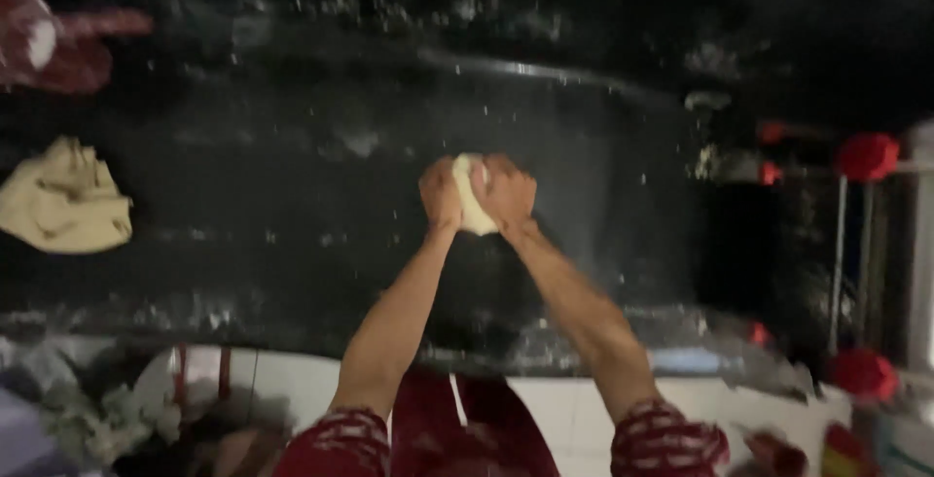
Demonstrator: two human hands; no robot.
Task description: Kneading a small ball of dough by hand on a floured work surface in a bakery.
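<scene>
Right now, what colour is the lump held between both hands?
Pale cream; the dough lump shows best in the head view.

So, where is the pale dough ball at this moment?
In the head view, the dough ball is centre frame, pressed between the left hand and right hand over the dark counter.

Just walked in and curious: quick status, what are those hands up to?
Left hand and right hand both clasped round pale soft dough ball. Held over dark flour-dusted stone counter. Crumpled beige cloth far left, nothing in the way.

A pale dough ball (473,197) sits pressed between both hands.
</scene>
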